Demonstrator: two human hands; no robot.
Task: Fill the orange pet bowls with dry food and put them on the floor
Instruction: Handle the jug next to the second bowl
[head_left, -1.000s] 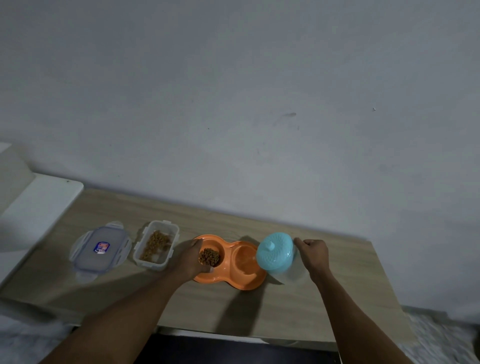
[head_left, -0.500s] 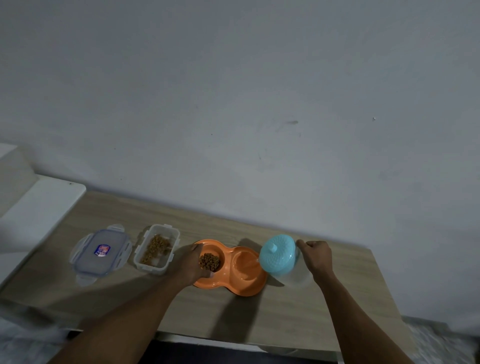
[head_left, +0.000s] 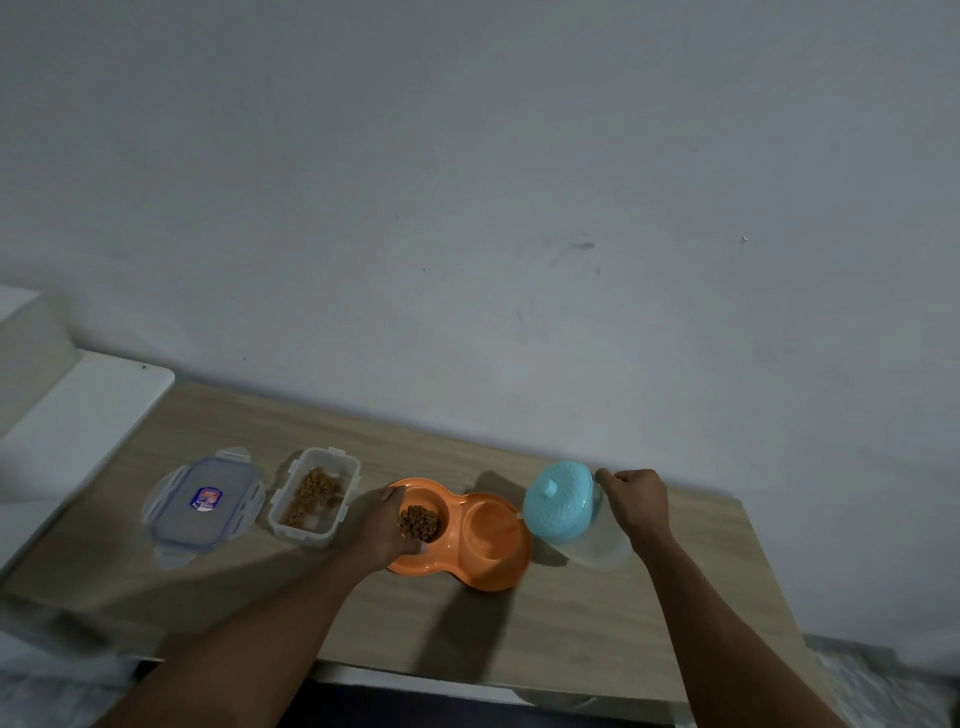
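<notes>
Unmoved | left fingers (head_left: 388, 494) curled on orange bowls (head_left: 488, 553) | right fingers (head_left: 609, 478) grip jar (head_left: 558, 506)

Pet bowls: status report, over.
Left hand grips bowl rim; right hand holds tilted jug. Kibble in left well, right well empty. Bowl on table, not floor. Nothing in the way.

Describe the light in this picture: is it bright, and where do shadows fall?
Head view: dim, bluish light, no glare; soft shadows lie on the table in front of the orange double bowl and beside the left forearm; lower corners are blurred.
</notes>
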